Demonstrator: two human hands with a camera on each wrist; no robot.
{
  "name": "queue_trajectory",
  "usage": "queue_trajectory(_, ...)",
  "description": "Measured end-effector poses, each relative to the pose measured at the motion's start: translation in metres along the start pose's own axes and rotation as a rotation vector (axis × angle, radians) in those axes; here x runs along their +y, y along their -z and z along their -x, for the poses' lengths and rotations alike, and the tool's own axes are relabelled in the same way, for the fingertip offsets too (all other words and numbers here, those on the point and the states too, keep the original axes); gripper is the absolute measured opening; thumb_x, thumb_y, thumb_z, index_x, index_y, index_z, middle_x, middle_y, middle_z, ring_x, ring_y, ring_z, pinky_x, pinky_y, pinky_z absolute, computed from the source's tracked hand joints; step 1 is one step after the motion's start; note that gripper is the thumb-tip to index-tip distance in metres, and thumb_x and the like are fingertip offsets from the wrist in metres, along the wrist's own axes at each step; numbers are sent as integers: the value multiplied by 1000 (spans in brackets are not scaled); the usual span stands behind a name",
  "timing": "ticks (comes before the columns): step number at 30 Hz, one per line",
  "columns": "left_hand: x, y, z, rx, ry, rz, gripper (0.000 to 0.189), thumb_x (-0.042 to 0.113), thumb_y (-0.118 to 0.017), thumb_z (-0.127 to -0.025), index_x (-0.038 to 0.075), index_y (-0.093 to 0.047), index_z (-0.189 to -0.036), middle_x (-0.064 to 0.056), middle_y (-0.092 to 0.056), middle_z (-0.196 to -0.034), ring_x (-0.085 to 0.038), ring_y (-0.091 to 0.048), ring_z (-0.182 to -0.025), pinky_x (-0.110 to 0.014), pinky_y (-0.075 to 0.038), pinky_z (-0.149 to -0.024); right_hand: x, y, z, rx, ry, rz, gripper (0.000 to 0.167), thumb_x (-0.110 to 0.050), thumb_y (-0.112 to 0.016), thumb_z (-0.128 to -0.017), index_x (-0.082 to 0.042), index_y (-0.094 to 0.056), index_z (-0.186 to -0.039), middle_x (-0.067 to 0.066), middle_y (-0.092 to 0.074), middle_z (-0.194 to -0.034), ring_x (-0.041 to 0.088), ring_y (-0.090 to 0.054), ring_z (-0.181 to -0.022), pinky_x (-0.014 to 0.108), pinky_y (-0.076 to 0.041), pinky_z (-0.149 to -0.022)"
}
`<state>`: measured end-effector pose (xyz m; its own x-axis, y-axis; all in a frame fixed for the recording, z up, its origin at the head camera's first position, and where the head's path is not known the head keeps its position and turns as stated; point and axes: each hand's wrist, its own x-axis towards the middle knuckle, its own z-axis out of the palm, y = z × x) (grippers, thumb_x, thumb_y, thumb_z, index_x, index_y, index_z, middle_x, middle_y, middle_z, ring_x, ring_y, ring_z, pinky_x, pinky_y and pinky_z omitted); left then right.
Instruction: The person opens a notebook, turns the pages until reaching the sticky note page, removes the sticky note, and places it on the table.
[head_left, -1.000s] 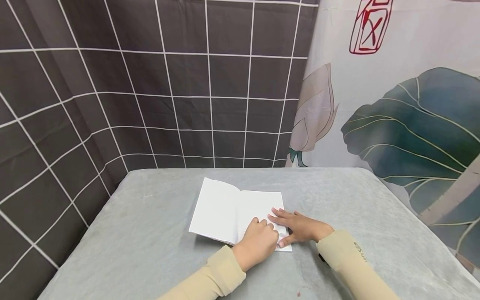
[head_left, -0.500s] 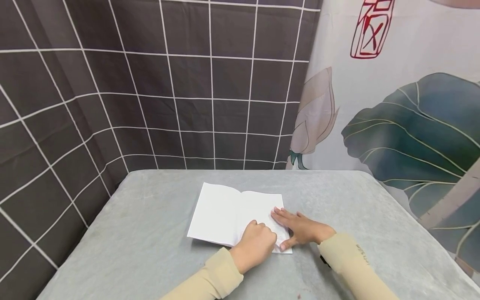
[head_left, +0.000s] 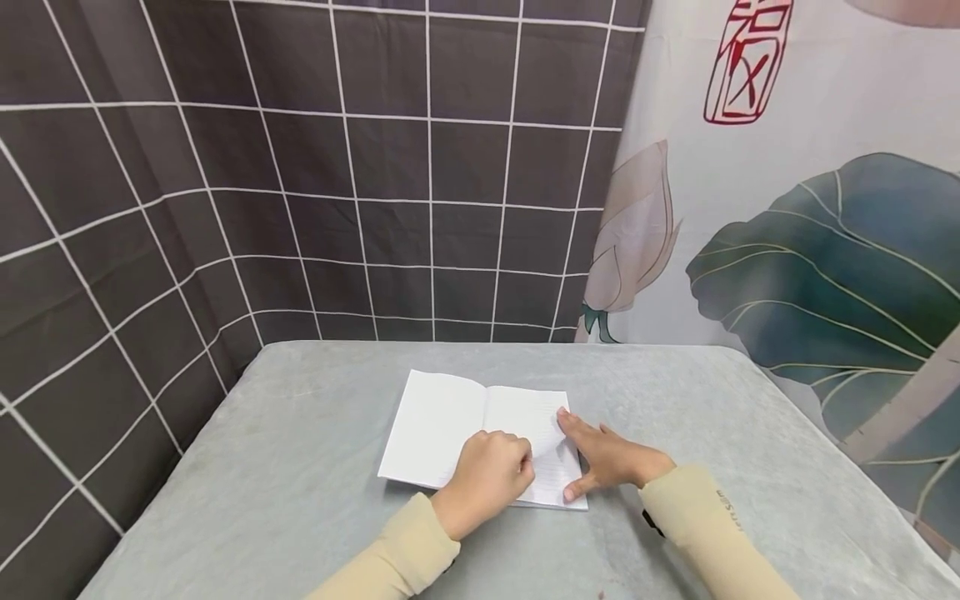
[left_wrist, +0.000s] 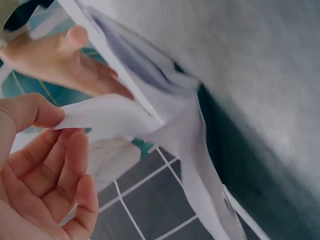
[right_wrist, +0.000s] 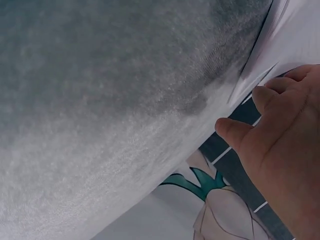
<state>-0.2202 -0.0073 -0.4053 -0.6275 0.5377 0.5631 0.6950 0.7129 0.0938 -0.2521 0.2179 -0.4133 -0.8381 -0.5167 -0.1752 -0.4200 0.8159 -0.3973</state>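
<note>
An open notebook (head_left: 435, 425) with white pages lies on the table; faint ruled lines show on its right-hand side. My left hand (head_left: 487, 471) is over the lower middle of it. In the left wrist view, thumb and forefinger pinch the edge of a lifted page (left_wrist: 105, 112), which bends up from the spine, while the other fingers curl loosely beneath. My right hand (head_left: 611, 458) is spread, fingertips and thumb at the right edge of the notebook. From the right wrist view its fingers (right_wrist: 235, 132) are extended beside the pages.
A grey cloth-covered table (head_left: 315, 517) surrounds the notebook. Behind it hang a dark curtain (head_left: 382, 233) with a white grid and a pale curtain (head_left: 660, 317) printed with a lotus bud and large leaf.
My left hand has moved left across the notebook, turning a page over from the right side. My right hand stays at the right edge, its fingers shifted slightly outward.
</note>
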Motion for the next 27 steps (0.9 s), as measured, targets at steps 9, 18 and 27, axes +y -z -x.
queue_trajectory(9,-25,13,5,-25,330,409,4,13,-66,-76,13,-69,-73,7,-63,-62,2,-47,-55,-16,-39,-53,2,1,-1,31,-50,-26,128,-54,-78,-65,13,-6,-147,31,-8,-156,45,-15,-144,68,-11,-110)
queue_trajectory(18,-52,21,8,21,574,670,20,5,-66,-71,1,-69,-90,-6,-69,-76,-7,-56,-67,-19,-47,-64,0,-2,2,-6,-37,-29,123,-55,-76,-68,12,-10,-148,30,-12,-156,43,-16,-145,68,-11,-110)
queue_trajectory(27,-71,28,11,56,701,798,31,4,-66,-72,0,-71,-103,-2,-59,-73,-8,-51,-65,-19,-41,-57,1,-6,-2,-20,-42,-11,121,-57,-75,-68,7,-12,-150,26,-15,-157,40,-18,-145,65,-11,-112)
